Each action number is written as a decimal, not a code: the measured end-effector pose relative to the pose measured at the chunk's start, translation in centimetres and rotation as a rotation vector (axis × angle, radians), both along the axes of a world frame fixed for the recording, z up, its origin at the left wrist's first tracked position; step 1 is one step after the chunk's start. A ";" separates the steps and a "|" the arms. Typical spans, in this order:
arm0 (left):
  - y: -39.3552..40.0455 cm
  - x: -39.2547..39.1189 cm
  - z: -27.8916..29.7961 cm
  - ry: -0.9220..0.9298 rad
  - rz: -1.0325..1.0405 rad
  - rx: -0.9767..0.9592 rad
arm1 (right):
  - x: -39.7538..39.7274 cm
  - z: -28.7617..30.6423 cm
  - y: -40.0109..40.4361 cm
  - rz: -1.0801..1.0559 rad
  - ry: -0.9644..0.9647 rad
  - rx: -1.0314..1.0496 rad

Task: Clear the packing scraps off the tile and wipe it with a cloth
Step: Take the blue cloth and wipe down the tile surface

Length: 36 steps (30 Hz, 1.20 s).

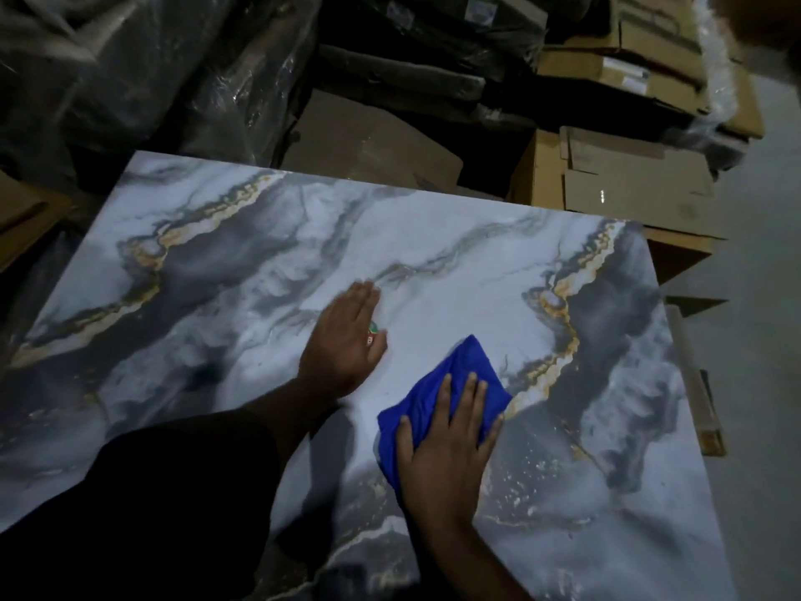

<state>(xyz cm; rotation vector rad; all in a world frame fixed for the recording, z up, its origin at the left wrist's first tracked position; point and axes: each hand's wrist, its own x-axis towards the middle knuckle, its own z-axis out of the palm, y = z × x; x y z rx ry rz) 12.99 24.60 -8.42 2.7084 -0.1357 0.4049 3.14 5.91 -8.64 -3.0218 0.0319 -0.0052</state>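
1. Right hand (pixel 446 444) nearest me, flat and open, fingers spread, pressing the blue cloth (pixel 437 396) onto the tile (pixel 433 253); I judge wiping is underway.
2. Left hand (pixel 346 340) beyond it, open, palm down on bare tile, something small and colourful beside the thumb.
3. No scraps visible on the tile; next I'd sweep the cloth toward the far edge.
4. Boxes (pixel 628 184) stacked behind.

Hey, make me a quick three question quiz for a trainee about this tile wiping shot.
1. True or false: the right hand presses flat on the blue cloth.
2. Where does the left hand rest? A) on the cardboard boxes B) flat on the tile C) on the cloth
3. Fill in: the tile has a ____ pattern.

Key: 1 true; 2 B; 3 marble.
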 end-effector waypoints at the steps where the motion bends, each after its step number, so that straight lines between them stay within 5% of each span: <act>1: 0.9 0.5 0.2 0.008 0.048 0.025 | 1.4 0.1 0.5 -0.019 0.000 0.008; 15: 2.7 2.0 -0.5 0.039 0.065 0.082 | 27.0 0.8 7.0 -0.128 0.026 0.095; 20: 2.7 1.9 -0.5 -0.007 0.075 0.082 | 31.4 1.4 9.1 0.086 0.068 0.083; 27: 2.6 1.9 0.0 0.022 0.055 0.066 | 27.9 1.5 7.5 0.663 0.067 0.122; 32: 2.5 1.3 -0.1 -0.103 0.039 0.109 | 20.7 1.1 6.7 0.670 0.050 0.106; 36: 2.9 1.0 0.2 0.079 0.026 0.117 | 13.9 1.0 5.5 0.533 0.038 0.099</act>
